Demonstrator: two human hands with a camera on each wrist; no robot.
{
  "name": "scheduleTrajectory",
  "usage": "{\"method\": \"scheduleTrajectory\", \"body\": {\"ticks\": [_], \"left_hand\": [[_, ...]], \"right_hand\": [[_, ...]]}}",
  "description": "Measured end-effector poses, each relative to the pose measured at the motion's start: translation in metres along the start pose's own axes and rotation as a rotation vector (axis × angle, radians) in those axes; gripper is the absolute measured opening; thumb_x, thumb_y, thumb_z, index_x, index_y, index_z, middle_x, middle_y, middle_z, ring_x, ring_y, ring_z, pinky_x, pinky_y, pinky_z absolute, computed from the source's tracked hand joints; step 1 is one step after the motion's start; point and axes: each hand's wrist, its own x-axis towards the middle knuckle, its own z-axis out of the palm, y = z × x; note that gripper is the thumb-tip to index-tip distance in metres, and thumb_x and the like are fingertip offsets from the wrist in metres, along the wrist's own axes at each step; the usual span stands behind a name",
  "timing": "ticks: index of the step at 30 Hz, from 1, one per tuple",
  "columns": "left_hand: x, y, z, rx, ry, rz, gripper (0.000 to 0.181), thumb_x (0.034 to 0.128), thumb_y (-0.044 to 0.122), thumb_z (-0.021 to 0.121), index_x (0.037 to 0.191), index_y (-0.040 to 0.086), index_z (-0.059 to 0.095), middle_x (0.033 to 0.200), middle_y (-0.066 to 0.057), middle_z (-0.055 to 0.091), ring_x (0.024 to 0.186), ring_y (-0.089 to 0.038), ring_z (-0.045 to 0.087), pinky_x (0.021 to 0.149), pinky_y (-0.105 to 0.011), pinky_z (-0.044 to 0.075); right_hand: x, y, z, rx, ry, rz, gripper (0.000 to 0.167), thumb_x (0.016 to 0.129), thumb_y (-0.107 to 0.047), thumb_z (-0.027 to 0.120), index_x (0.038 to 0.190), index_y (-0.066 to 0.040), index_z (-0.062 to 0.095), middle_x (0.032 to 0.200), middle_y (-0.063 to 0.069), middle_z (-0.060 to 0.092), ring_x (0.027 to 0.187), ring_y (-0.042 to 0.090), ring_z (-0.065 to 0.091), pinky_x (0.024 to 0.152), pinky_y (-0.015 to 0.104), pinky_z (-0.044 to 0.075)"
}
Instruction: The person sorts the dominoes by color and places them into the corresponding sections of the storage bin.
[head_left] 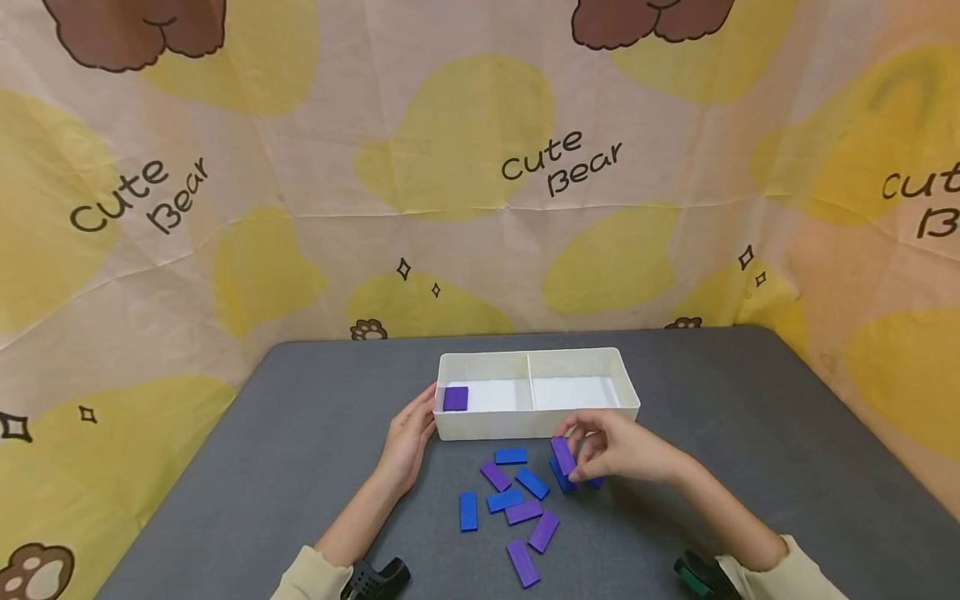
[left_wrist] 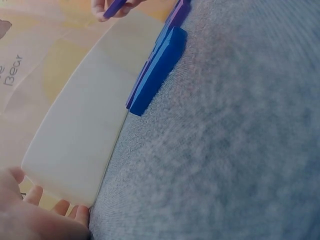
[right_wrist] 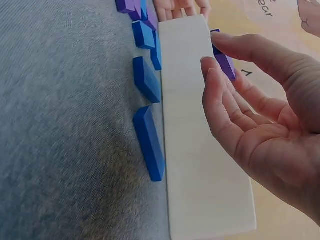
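A white two-compartment box [head_left: 491,427] stands on the grey table, with one purple block [head_left: 455,398] in its left compartment. At the box's left end wall, my left hand [head_left: 405,446] rests its extended fingers against the side. My right hand [head_left: 622,447] pinches a purple block [head_left: 562,456] between thumb and fingers, just in front of the box's right half. In the right wrist view the held block [right_wrist: 226,66] is partly hidden behind the fingers. Beneath that hand lies a blue block [head_left: 557,477]; another blue block [head_left: 596,482] is mostly covered by the hand.
Several loose blue and purple blocks lie before the box, among them a blue block [head_left: 468,511] on the left and a purple block [head_left: 522,563] closest to me. A patterned cloth [head_left: 465,167] hangs behind the table [head_left: 315,392].
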Motion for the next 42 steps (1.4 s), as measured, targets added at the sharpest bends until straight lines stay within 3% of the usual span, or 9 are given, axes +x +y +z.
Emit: {"method": "scheduleTrajectory", "body": {"ticks": [20, 27, 42], "left_hand": [[0.000, 0.000, 0.000, -0.001, -0.002, 0.000, 0.053, 0.1115, 0.015, 0.045, 0.159, -0.006, 0.038, 0.165, -0.025, 0.039, 0.152, -0.039, 0.039, 0.127, -0.056, 0.026], [0.001, 0.000, 0.000, 0.004, 0.002, -0.005, 0.053, 0.1112, 0.017, 0.047, 0.159, -0.005, 0.040, 0.165, -0.024, 0.039, 0.152, -0.039, 0.039, 0.127, -0.057, 0.026], [0.003, -0.001, -0.001, -0.005, 0.000, -0.004, 0.054, 0.1114, 0.017, 0.048, 0.159, -0.006, 0.039, 0.165, -0.024, 0.039, 0.152, -0.038, 0.039, 0.127, -0.055, 0.027]], "right_hand": [[0.029, -0.022, 0.001, -0.027, 0.057, 0.053, 0.043, 0.084, 0.002, 0.084, 0.122, 0.004, 0.064, 0.097, 0.010, 0.067, 0.084, 0.025, 0.073, 0.074, 0.028, 0.061], [0.040, -0.028, 0.001, 0.001, 0.066, 0.074, 0.044, 0.084, 0.001, 0.084, 0.123, 0.006, 0.063, 0.098, 0.012, 0.067, 0.081, 0.020, 0.073, 0.076, 0.028, 0.062], [0.066, -0.034, -0.002, -0.067, 0.110, 0.083, 0.044, 0.085, -0.003, 0.085, 0.124, 0.003, 0.065, 0.102, 0.014, 0.072, 0.087, 0.022, 0.073, 0.079, 0.031, 0.061]]}}
